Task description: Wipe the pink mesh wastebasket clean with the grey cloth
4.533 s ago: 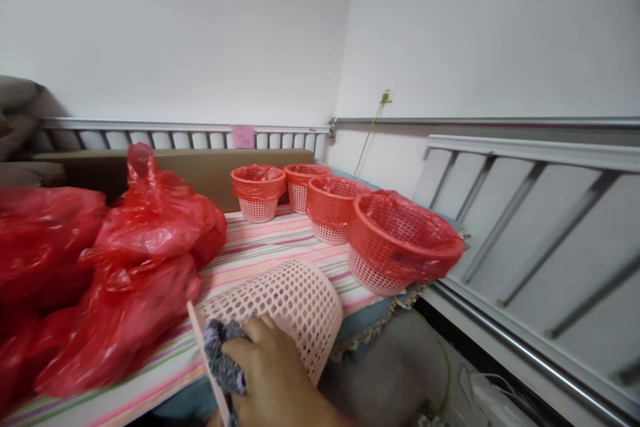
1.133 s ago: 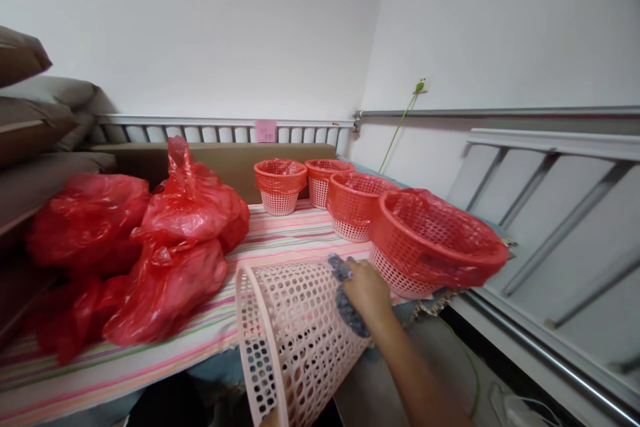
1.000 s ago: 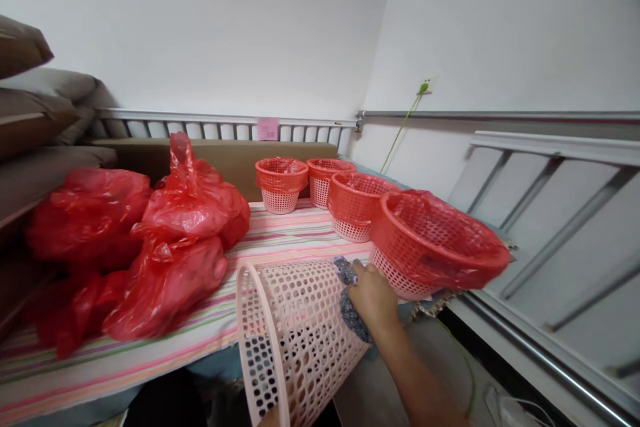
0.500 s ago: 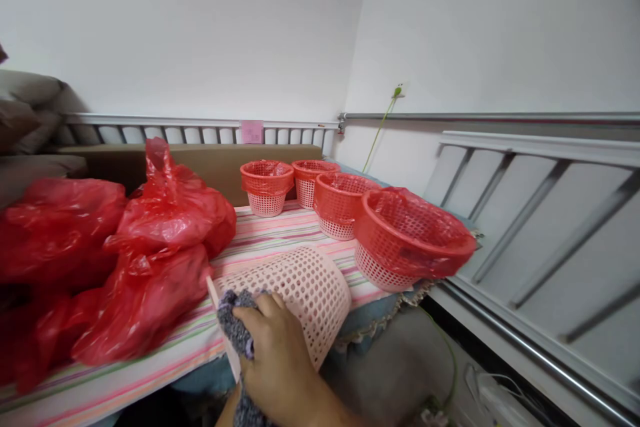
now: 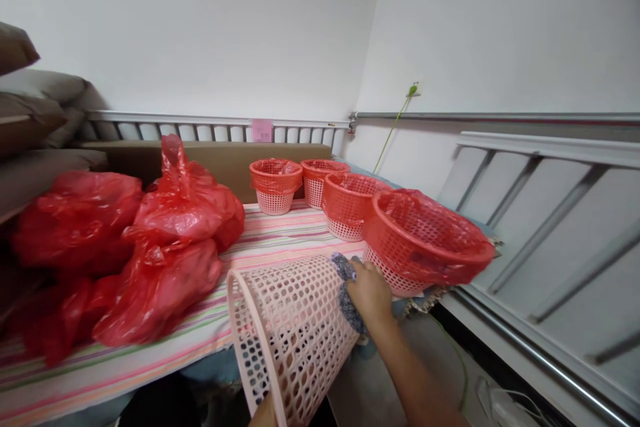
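Observation:
A pale pink perforated plastic basket [image 5: 300, 300] lies tilted on its side over the bed's front edge, its round mouth facing left. My right hand [image 5: 369, 293] is closed on a fuzzy grey and purple cloth [image 5: 345, 268], pressing it against the basket near the base. Just a part of my left hand [image 5: 266, 412] shows at the bottom of the view, by the basket's rim; it holds the basket from the mouth side, its fingers mostly hidden behind the mesh. Beyond my right hand stands a basket lined with a red plastic bag [image 5: 425, 240].
More red-lined baskets [image 5: 276, 183] stand upright farther back on the striped sheet [image 5: 270, 230]. Full red plastic bags [image 5: 185, 227] lie at left, beside stacked brown packages [image 5: 40, 113]. White railings [image 5: 550, 180] border the bed; a green cord [image 5: 393, 130] hangs from a wall socket.
My right hand has moved the cloth rightward from the basket's rim to near its base. The basket has turned, bringing its mouth into view. The camera view has shifted slightly left.

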`<state>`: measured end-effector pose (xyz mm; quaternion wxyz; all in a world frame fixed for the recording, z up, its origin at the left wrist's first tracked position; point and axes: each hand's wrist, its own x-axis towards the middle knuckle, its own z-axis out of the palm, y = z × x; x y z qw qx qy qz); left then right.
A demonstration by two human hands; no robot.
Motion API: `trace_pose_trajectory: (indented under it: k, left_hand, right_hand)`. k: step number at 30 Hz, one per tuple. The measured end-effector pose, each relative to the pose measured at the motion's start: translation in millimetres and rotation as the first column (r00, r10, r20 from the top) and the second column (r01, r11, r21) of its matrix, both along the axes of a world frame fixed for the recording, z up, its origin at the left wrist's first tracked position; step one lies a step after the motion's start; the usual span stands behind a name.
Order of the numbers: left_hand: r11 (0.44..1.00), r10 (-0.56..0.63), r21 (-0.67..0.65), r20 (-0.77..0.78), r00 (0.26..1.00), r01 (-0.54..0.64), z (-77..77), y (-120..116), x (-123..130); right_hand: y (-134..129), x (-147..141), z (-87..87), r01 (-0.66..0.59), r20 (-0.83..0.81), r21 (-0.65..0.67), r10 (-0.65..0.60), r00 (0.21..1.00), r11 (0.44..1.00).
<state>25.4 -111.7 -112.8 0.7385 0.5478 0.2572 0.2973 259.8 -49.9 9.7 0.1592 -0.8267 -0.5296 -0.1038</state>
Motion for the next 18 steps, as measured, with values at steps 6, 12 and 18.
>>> trace_pose_trajectory:
  k: [6, 12, 18]
  left_hand:
    - [0.95, 0.29, 0.148, -0.108, 0.951, -0.273, 79.7, 1, -15]
    - [0.937, 0.333, 0.195, -0.25, 0.909, -0.289, 67.4, 9, -13]
    - [0.977, 0.203, 0.138, -0.331, 0.921, -0.166, 59.1, 10, -23]
  right_hand:
    - [0, -13, 5.7, -0.016, -0.043, 0.0, 0.016, 0.999, 1.0]
    - [-25, -98, 21.8, -0.362, -0.267, 0.131, 0.384, 0.884, 0.923]
    - [-53, -164, 37.7, -0.657, -0.354, 0.251, 0.699, 0.621, 0.711]
